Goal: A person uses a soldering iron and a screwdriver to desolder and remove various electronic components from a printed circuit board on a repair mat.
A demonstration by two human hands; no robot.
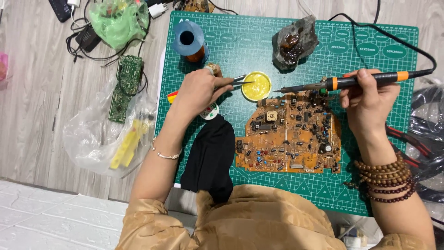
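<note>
Green cutting mat (370, 185), circuit board (289, 139) centred, soldering iron (342, 83) above its top edge

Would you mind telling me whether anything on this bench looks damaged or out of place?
The orange circuit board has a ragged, broken-off upper-left edge. A black cloth hangs over the green cutting mat's near edge. Otherwise nothing stands out.

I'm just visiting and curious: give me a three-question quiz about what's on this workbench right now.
1. True or false: the right hand holds the soldering iron.
2. What does the left hand point at the round yellow tin? A) tweezers B) scissors C) a brush
3. What colour is the mat under the circuit board?

Key: 1 true; 2 A, the tweezers; 3 green.
</note>
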